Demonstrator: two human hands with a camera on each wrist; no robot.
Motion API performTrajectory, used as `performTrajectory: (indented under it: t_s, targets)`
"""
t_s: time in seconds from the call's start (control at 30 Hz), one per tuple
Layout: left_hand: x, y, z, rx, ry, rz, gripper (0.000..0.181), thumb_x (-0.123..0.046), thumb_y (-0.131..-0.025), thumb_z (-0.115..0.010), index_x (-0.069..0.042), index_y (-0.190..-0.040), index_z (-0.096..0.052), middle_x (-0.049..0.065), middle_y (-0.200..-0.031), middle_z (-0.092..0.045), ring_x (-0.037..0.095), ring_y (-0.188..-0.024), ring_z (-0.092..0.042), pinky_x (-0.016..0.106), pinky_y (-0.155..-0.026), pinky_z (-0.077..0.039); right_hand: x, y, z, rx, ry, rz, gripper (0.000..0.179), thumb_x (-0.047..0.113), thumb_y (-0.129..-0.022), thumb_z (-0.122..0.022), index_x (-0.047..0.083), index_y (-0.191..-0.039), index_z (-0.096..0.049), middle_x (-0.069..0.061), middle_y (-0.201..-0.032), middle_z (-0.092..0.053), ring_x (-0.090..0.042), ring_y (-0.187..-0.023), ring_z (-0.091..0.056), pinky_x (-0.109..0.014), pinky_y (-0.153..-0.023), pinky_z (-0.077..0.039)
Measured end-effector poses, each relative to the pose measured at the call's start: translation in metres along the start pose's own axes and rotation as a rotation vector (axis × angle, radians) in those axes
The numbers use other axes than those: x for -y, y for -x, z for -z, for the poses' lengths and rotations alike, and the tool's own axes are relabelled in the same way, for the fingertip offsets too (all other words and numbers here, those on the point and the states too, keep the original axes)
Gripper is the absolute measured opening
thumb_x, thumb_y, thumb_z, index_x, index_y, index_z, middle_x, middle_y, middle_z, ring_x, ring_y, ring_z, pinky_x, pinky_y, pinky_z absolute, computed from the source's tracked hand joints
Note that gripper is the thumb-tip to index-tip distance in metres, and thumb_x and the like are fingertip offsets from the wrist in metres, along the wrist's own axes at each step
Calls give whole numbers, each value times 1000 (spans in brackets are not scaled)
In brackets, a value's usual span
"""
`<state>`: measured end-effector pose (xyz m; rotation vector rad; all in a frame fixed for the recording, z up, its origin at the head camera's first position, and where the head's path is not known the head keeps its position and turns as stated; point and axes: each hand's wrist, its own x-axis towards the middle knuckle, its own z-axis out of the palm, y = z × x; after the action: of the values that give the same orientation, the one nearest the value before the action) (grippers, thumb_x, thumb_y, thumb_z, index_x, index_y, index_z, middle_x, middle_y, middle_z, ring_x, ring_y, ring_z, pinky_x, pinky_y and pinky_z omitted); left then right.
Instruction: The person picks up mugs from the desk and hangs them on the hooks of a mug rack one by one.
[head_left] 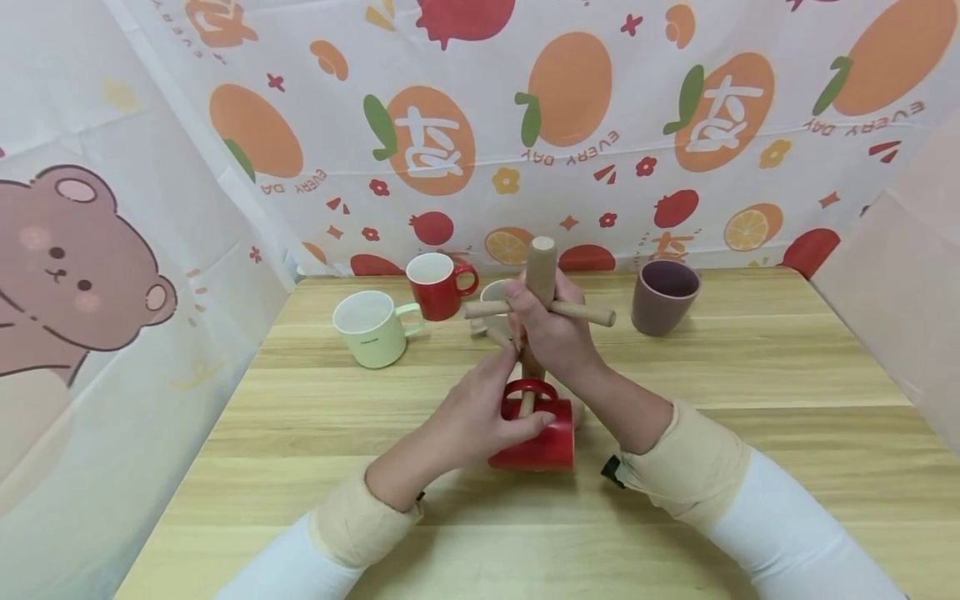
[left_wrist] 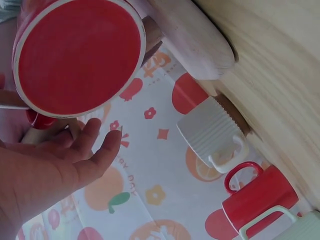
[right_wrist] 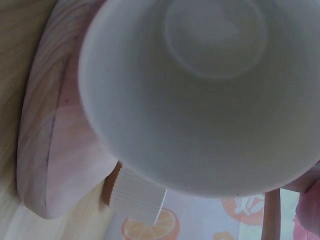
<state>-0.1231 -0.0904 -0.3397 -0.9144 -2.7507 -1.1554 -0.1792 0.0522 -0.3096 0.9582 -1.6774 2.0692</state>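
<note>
In the head view my right hand [head_left: 558, 333] grips the upright post of a wooden mug rack [head_left: 542, 271], just around its upper crossing pegs. My left hand [head_left: 468, 412] holds a red mug [head_left: 536, 446] low on the rack, its thumb along the mug's side and its other fingers by the handle. A lower peg passes through that handle, and the mug lies sideways with the handle on top. The left wrist view faces its red bottom [left_wrist: 80, 57]; the outer fingers there are loosely bent and apart from it. Its white inside [right_wrist: 200, 110] fills much of the right wrist view.
A pale green mug [head_left: 369, 337] and another red mug [head_left: 437, 292] stand at the back left. Behind the rack is a white ribbed mug [left_wrist: 212, 131], partly hidden in the head view. A purple-brown cup [head_left: 663, 300] stands back right, before a printed cloth [head_left: 495, 192].
</note>
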Motion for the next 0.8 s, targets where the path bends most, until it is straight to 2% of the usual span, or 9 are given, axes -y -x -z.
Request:
performTrajectory:
  t_s: [0.13, 0.33, 0.57, 0.7, 0.8]
  targets:
    - [1, -1, 4, 2, 5, 32, 73, -32, -81, -78, -21, -142, -40, -6, -131, -55, 9, -111, -56, 30, -88, -54, 1, 1, 1, 3, 39, -25, 33, 28, -98, -60, -1, -88, -47, -12, -57, -46, -23, -44, -46, -31, -42, -43]
    - [1, 0, 8, -41, -3, 55, 76, -24, -78, -78, -20, -146, -44, -4, -127, -61, 10, -113, -58, 34, -89, -54, 7, 4, 9, 50, 168, -100, 38, 42, -97, -60, 6, -92, -46, -12, -61, -52, -25, -51, -53, -35, -49, -50]
    - [5, 1, 11, -66, 26, 44, 72, -19, -79, -79, -22, -144, -48, -2, -129, -61, 16, -118, -58, 40, -92, -54, 22, 4, 19, 96, 316, -254, 28, 32, -97, -60, 7, -102, -47, -11, -72, -62, -26, -65, -63, -43, -68, -56]
    - [7, 1, 15, -81, 30, 17, 73, -16, -80, -78, -23, -146, -47, -4, -131, -61, 18, -120, -58, 41, -95, -53, 31, 4, 23, 137, 392, -275, 26, 29, -96, -59, 8, -107, -47, -10, -78, -65, -27, -73, -66, -41, -72, -56]
    - [8, 1, 18, -94, 14, -5, 64, -14, -81, -78, -20, -140, -54, -3, -130, -63, 16, -120, -59, 40, -98, -51, 36, 3, 28, 196, 474, -269, 27, 29, -96, -59, 9, -110, -47, -8, -82, -67, -24, -76, -67, -39, -74, -57]
